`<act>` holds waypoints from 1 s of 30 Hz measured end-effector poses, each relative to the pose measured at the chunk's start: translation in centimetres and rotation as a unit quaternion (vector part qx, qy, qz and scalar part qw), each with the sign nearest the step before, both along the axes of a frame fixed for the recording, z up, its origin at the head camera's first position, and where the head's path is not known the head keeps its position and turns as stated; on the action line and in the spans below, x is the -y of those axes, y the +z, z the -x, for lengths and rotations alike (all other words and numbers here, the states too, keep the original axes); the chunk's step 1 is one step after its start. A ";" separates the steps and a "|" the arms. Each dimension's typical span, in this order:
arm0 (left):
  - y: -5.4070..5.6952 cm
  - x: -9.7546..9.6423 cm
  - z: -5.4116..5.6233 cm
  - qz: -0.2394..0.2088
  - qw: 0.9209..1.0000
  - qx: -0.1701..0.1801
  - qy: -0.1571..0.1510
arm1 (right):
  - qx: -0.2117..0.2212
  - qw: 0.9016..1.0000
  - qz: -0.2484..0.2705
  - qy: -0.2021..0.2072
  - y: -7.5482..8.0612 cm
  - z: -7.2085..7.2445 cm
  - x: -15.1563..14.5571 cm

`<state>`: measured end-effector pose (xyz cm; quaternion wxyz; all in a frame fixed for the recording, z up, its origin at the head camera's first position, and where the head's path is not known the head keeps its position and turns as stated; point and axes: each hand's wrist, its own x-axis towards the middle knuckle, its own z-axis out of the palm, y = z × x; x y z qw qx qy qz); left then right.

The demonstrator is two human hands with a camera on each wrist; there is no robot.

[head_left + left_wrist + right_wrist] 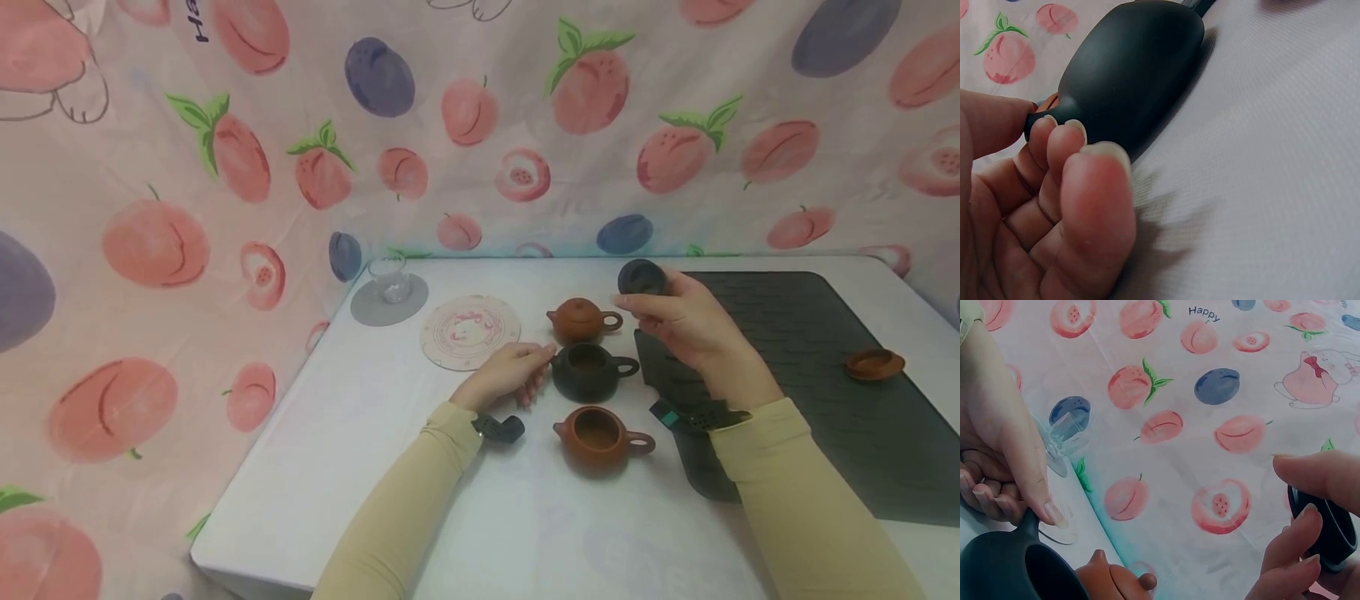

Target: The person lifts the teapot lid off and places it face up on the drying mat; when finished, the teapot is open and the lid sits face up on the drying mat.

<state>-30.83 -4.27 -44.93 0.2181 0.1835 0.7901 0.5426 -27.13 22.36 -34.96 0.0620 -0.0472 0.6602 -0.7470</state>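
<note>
My left hand [510,371] pinches the spout of a black teapot [585,388] between thumb and fingertips, as the left wrist view shows. The teapot stands upright on the table without its lid, its handle pointing right. Raised above the table to the right, my right hand [693,325] holds a round black lid [641,277] by its edge; in the right wrist view the lid [1325,531] is turned on its side. Behind the black teapot sits a reddish-brown teapot [579,318] with its lid on. A lidless reddish-brown teapot [592,452] stands nearer to me.
A dark tray [780,333] covers the table's right side, with a small brown lid-like piece [874,365] on it. At the left lie a patterned round mat [468,317] and a grey mat [371,308] bearing a clear glass [393,283]. Fruit-print cloth hangs behind.
</note>
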 end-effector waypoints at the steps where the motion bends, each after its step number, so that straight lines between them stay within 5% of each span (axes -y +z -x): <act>1: 0.0 0.0 0.0 -0.001 1.000 0.000 0.000 | -0.002 1.000 -0.006 0.000 0.0 0.0 0.0; 15: -0.1 -0.2 0.1 -0.003 1.000 -0.003 -0.001 | -0.036 0.998 -0.008 -0.045 -0.4 0.2 -1.9; 30: -0.3 -0.1 0.2 0.003 1.000 -0.004 0.001 | -0.043 0.981 -0.164 -0.093 0.1 0.3 -3.7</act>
